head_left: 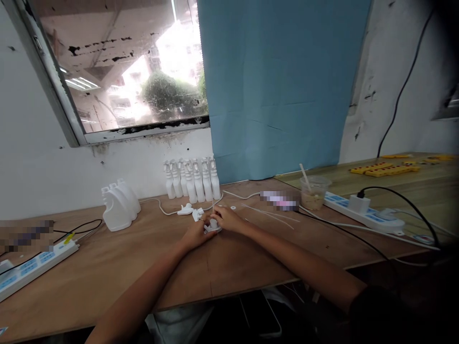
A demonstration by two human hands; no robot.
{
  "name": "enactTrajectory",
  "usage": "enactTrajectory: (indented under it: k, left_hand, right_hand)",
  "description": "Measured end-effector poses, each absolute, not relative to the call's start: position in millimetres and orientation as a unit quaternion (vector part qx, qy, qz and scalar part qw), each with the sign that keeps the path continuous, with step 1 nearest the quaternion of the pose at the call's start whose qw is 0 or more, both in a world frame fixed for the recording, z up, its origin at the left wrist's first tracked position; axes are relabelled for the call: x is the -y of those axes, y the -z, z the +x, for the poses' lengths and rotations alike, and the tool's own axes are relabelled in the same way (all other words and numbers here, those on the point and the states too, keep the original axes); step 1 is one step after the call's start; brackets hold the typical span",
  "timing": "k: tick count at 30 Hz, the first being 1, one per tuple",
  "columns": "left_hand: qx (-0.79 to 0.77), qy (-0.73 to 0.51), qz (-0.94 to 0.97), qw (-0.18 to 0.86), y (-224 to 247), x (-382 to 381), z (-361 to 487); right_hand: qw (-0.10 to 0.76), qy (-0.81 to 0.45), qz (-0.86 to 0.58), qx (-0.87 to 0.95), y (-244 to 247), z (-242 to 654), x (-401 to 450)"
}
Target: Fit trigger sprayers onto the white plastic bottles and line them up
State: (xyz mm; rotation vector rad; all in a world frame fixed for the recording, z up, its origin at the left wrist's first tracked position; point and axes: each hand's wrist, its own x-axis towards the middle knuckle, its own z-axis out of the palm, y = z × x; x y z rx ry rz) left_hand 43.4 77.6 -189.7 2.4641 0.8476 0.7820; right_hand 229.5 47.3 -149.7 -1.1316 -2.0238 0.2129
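Note:
My left hand (pixel 198 232) and my right hand (pixel 226 220) meet over the middle of the table, both with fingers closed around a small white plastic part (pixel 213 225). The fingers cover much of it, so its exact kind does not show. Just beyond my hands lie a white spray trigger head (pixel 185 209) and a second white sprayer piece (pixel 197 214) close to my left fingers. A small white ring (pixel 233 207) rests past my right hand. Thin pale tubes (pixel 272 213) lie to the right.
White spray bottles (pixel 195 181) stand along the wall, with white handled jugs (pixel 118 210) further left. A plastic cup (pixel 312 193) with a straw and a power strip (pixel 366 215) occupy the right. Another power strip (pixel 39 260) lies left. Cables cross the brown table (pixel 150 272).

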Motion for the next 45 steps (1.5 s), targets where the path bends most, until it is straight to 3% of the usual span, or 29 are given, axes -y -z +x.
enactTrajectory:
  k: [4, 11, 17, 20, 25, 28, 31, 34, 37, 39, 41, 45]
  left_hand:
    - [-0.289, -0.312, 0.86, 0.282, 188, -75, 45]
    - [-0.298, -0.303, 0.872, 0.242, 188, -75, 45]
    - [-0.269, -0.327, 0.855, 0.299, 187, -73, 45]
    - [-0.262, -0.346, 0.839, 0.329, 182, -71, 44]
    - [-0.261, -0.371, 0.796, 0.401, 171, -63, 42]
    - [-0.245, -0.348, 0.805, 0.414, 166, -64, 41]
    - [-0.249, -0.41, 0.815, 0.324, 155, -82, 27]
    - [-0.358, -0.549, 0.75, 0.085, 142, -116, -17]
    - [-0.436, -0.588, 0.665, -0.148, 136, -148, -90]
    - [-0.508, -0.587, 0.586, -0.232, 141, -159, -141]
    - [-0.605, -0.597, 0.471, -0.236, 150, -161, -181]
    - [-0.728, -0.58, 0.352, -0.097, 171, -157, -217]
  right_hand:
    - [0.39, -0.083, -0.449, 0.8, 150, 229, -46]
    - [0.388, -0.115, -0.429, 0.808, 159, 230, -50]
    - [0.418, -0.136, -0.405, 0.802, 162, 241, -42]
    - [0.433, -0.08, -0.385, 0.811, 158, 250, -33]
    - [0.312, 0.068, -0.297, 0.9, 156, 256, -34]
    - [0.296, 0.123, -0.258, 0.911, 159, 253, -37]
    - [0.327, 0.166, -0.261, 0.893, 158, 254, -36]
    - [0.379, 0.185, -0.268, 0.866, 152, 260, -32]
    - [0.43, 0.21, -0.259, 0.839, 147, 269, -31]
    - [0.456, 0.227, -0.251, 0.823, 144, 273, -31]
    - [0.475, 0.232, -0.251, 0.811, 142, 276, -31]
    - [0.49, 0.229, -0.266, 0.798, 140, 277, -29]
